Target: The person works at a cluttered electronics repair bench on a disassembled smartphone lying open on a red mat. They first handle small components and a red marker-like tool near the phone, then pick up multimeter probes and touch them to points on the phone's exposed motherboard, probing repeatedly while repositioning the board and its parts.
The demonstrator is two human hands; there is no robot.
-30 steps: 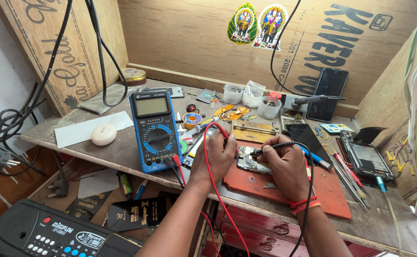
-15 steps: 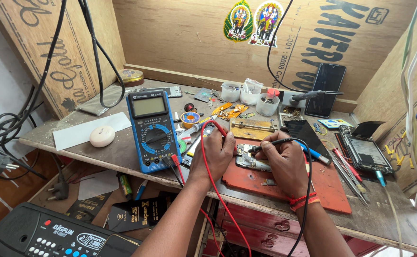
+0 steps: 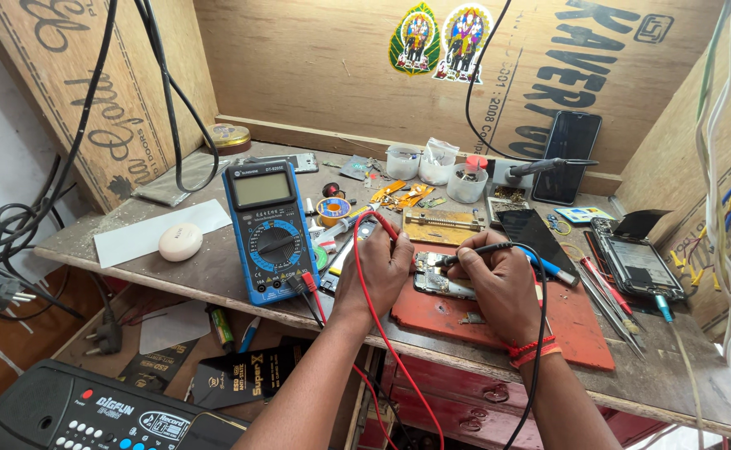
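The red probe (image 3: pixel 380 223) is gripped by the left hand (image 3: pixel 374 271), the black probe (image 3: pixel 474 251) by the right hand (image 3: pixel 499 283); both tips are held on a small circuit board (image 3: pixel 440 279), which lies btwn the hands on the orange mat (image 3: pixel 499 329) at the tabletop (image 3: pixel 215 267) front. A blue multimeter (image 3: pixel 268 225) is propped just left of the left hand, w/ leads plugged in.

white oval case (image 3: pixel 180 242): left of the wooden bench's (image 3: pixel 215 267) middle, beside a sheet of white paper (image 3: pixel 145 234) | round tin (image 3: pixel 230 136): back-left corner of bench | three small plastic cups (image 3: pixel 436 173): along back edge | dark phone (image 3: pixel 572 157): propped at back right | tweezers (image 3: pixel 607 304): right end | keyboard (image 3: pixel 74 412): below bench, front left
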